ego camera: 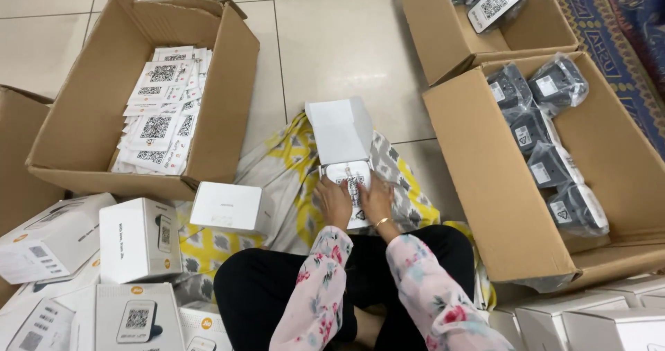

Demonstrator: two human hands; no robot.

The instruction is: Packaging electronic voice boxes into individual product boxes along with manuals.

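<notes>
An open small white box (342, 130) lies on the patterned cloth (287, 164) in front of me, its lid flipped up and away from me. A white card with a printed code square (353, 185) sits in the box's near end. My left hand (334, 201) presses on the card's left side. My right hand (377, 198), with a gold bangle at the wrist, presses on its right side. Both arms wear floral pink sleeves.
A cardboard box (90, 115) of white code cards stands at left. At right, a large carton (499, 185) holds dark devices in plastic bags; another carton (443, 32) sits behind it. White product boxes (138, 240) pile at lower left and lower right. A closed white box (232, 207) lies nearby.
</notes>
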